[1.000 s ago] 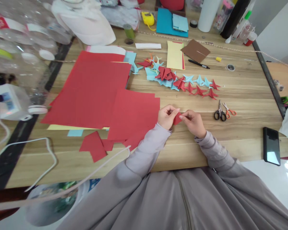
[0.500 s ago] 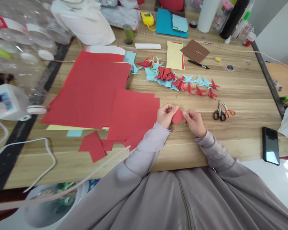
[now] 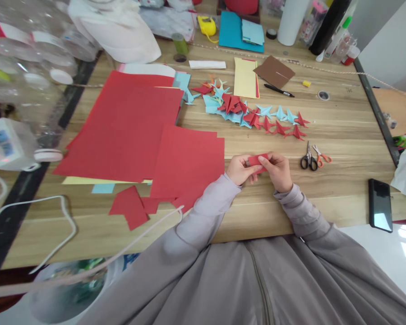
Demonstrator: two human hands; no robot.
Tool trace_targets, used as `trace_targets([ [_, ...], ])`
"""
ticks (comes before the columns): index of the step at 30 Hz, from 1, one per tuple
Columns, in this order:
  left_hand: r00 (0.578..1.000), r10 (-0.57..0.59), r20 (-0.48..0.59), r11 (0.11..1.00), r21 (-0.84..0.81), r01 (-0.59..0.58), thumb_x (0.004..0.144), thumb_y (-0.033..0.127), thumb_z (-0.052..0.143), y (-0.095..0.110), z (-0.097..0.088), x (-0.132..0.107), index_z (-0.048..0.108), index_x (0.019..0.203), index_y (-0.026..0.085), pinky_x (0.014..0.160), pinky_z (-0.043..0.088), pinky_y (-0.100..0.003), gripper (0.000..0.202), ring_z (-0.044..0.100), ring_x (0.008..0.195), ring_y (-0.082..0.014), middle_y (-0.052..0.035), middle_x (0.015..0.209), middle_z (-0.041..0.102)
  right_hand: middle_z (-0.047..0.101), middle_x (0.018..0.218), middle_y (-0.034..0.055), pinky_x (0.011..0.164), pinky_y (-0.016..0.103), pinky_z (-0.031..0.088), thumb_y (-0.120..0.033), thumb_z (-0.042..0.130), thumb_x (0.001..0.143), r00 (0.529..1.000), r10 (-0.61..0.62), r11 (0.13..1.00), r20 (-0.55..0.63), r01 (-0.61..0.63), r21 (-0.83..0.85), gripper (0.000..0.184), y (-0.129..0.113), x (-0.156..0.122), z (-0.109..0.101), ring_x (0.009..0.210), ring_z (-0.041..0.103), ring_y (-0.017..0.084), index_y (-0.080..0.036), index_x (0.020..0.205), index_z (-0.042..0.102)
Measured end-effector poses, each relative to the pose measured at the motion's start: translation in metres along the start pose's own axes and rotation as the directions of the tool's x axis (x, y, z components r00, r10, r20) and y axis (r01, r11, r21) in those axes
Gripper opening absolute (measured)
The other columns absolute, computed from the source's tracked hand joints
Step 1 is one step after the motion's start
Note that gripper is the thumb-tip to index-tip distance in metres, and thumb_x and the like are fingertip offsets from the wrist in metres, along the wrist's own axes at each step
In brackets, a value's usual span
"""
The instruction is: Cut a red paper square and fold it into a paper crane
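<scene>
A small piece of red paper (image 3: 256,160) is up between the two hands, above the bare near part of the wooden table (image 3: 345,149); the left hand (image 3: 237,169) grasps its left side, thumb laid across the lower part and fingers partly hidden behind; the right hand (image 3: 280,172) pinches its right side, thumb pressed on the face, the other fingers curled and mostly out of sight; the exact folds are too small to tell; just left of the left hand lies a red square sheet (image 3: 192,162), overlapping a stack of large red sheets (image 3: 128,131); red offcuts (image 3: 131,207) lie near the table's front edge; right of the right hand, black-handled scissors (image 3: 309,157) sit beside orange-handled scissors (image 3: 320,157), blades pointing away from the person; beyond the hands, red folded birds (image 3: 280,128) and light blue folded birds (image 3: 280,113) stand in two rough rows, running leftward into a mixed heap; farther back are a yellow sheet (image 3: 245,77), a brown sheet (image 3: 274,72) and a black pen (image 3: 279,90); a phone (image 3: 380,205) lies at the right, near the front edge
</scene>
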State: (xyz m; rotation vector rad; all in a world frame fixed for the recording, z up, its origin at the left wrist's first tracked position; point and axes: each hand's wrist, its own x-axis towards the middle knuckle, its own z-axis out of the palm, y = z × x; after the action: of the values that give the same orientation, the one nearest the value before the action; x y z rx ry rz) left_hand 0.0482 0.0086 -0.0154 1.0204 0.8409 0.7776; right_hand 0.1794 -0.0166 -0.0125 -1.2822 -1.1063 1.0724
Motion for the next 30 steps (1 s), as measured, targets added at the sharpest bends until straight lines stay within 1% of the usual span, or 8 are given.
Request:
trace_targets([
  [6,0.998,-0.066,0.003,0.998,-0.021,0.066,0.061,0.043,0.076,-0.002,0.002,-0.002,0.054,0.077,0.013,0.026,0.036,-0.019,0.04,0.05,0.027,-0.0111,0.0027,0.046,0.059,0.053,0.057,-0.0037,0.055,0.024,0.039,-0.039,0.069,0.072,0.998,-0.031,0.999,-0.062,0.032,0.014,0.027,-0.001,0.0,-0.001,0.055,0.046,0.009,-0.018,0.059,0.058],
  [8,0.998,-0.054,0.021,0.998,-0.039,0.055,0.062,0.04,0.076,-0.001,0.002,-0.002,0.054,0.077,0.013,0.028,0.039,-0.02,0.039,0.052,0.029,-0.0112,0.0029,0.048,0.059,0.052,0.056,-0.0043,0.054,0.024,0.037,-0.038,0.069,0.072,0.995,-0.03,0.999,-0.1,0.032,0.018,0.028,-0.001,0.001,-0.001,0.054,0.044,0.008,-0.018,0.058,0.057],
  [11,0.998,-0.033,0.046,0.996,-0.082,0.037,0.059,0.038,0.078,0.0,0.0,-0.002,0.052,0.072,0.013,0.034,0.046,-0.022,0.038,0.06,0.038,-0.0141,-0.0013,0.057,0.065,0.052,0.056,-0.0047,0.054,0.023,0.037,-0.039,0.069,0.072,0.986,-0.019,0.999,-0.167,0.025,0.033,0.028,0.002,0.005,-0.003,0.053,0.043,0.008,-0.018,0.059,0.056],
  [16,1.0,-0.012,0.002,0.995,-0.098,0.013,0.056,0.035,0.079,0.001,-0.004,-0.002,0.057,0.073,0.011,0.037,0.049,-0.025,0.037,0.061,0.042,-0.0152,-0.0054,0.063,0.069,0.048,0.058,-0.006,0.052,0.022,0.037,-0.044,0.067,0.072,0.963,0.006,0.99,-0.269,0.032,0.135,0.034,0.01,0.013,-0.009,0.052,0.041,0.007,-0.019,0.059,0.048],
  [20,0.997,0.015,-0.078,0.992,-0.124,-0.024,0.059,0.037,0.077,0.0,-0.006,-0.001,0.059,0.076,0.012,0.038,0.049,-0.025,0.035,0.06,0.043,-0.0139,-0.005,0.065,0.068,0.045,0.057,-0.0058,0.046,0.021,0.034,-0.046,0.068,0.071,0.968,0.044,0.989,-0.246,-0.007,0.148,0.036,0.012,0.014,-0.01,0.049,0.038,0.007,-0.02,0.06,0.046],
  [25,0.989,0.043,-0.14,0.988,-0.143,-0.063,0.059,0.04,0.077,-0.002,-0.005,0.002,0.058,0.077,0.013,0.041,0.05,-0.025,0.037,0.061,0.045,-0.013,-0.0025,0.064,0.066,0.047,0.056,-0.0052,0.045,0.021,0.035,-0.05,0.068,0.069,0.97,0.081,0.989,-0.231,-0.048,0.143,0.038,0.01,0.011,-0.007,0.05,0.04,0.007,-0.02,0.059,0.047],
  [28,0.991,0.057,-0.118,0.991,-0.115,-0.071,0.057,0.04,0.079,-0.003,-0.001,0.002,0.059,0.079,0.013,0.044,0.052,-0.026,0.04,0.062,0.048,-0.0145,-0.0019,0.061,0.065,0.05,0.057,-0.005,0.048,0.022,0.037,-0.046,0.07,0.069,0.978,0.062,0.986,-0.201,-0.029,0.162,0.036,0.008,0.009,-0.005,0.05,0.042,0.007,-0.019,0.059,0.049],
  [30,0.991,0.087,-0.101,0.993,-0.069,-0.095,0.057,0.038,0.078,-0.004,0.002,0.002,0.06,0.076,0.013,0.046,0.052,-0.027,0.037,0.063,0.05,-0.0153,-0.0025,0.058,0.065,0.052,0.056,-0.005,0.049,0.022,0.038,-0.043,0.07,0.07,0.989,0.064,0.98,-0.137,-0.036,0.195,0.033,0.007,0.008,-0.004,0.05,0.043,0.007,-0.019,0.058,0.051],
])
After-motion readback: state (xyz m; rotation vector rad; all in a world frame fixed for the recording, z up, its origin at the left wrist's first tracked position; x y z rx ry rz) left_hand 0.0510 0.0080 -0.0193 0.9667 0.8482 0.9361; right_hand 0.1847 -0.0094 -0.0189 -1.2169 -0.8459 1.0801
